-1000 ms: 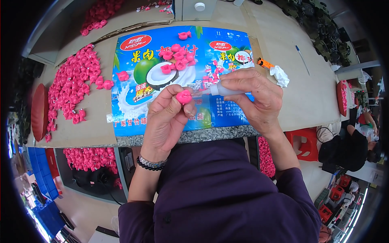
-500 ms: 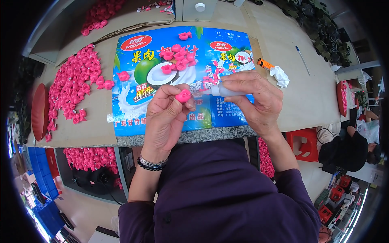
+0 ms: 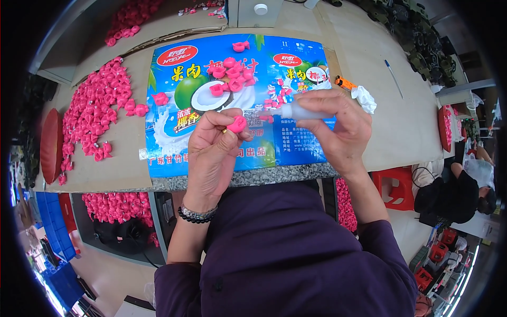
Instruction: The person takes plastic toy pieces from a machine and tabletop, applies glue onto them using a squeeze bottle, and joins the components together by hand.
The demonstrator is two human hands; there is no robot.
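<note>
My left hand (image 3: 216, 148) pinches a small pink plastic piece (image 3: 237, 124) between thumb and fingertips. In my right hand (image 3: 340, 124) is a pale squeeze bottle (image 3: 306, 111) with a thin nozzle, held sideways and pointing left toward the pink piece. A gap shows between nozzle and piece. Beneath both hands lies a flat blue printed cardboard sheet (image 3: 211, 166). On it, past my hands, sits a cluster of similar pink pieces (image 3: 232, 74). Small pink and white parts (image 3: 277, 95) lie just beyond the bottle.
A big heap of pink pieces (image 3: 97, 105) covers the table's left side, beside a red tray (image 3: 52, 147). To the right are an orange tool (image 3: 345, 83), crumpled white tissue (image 3: 364, 99) and a pen (image 3: 394, 78). A person in black (image 3: 449, 193) is farther right.
My right hand has drawn the bottle slightly right and up, so its nozzle is farther from the pink piece. My left hand has turned the piece a little.
</note>
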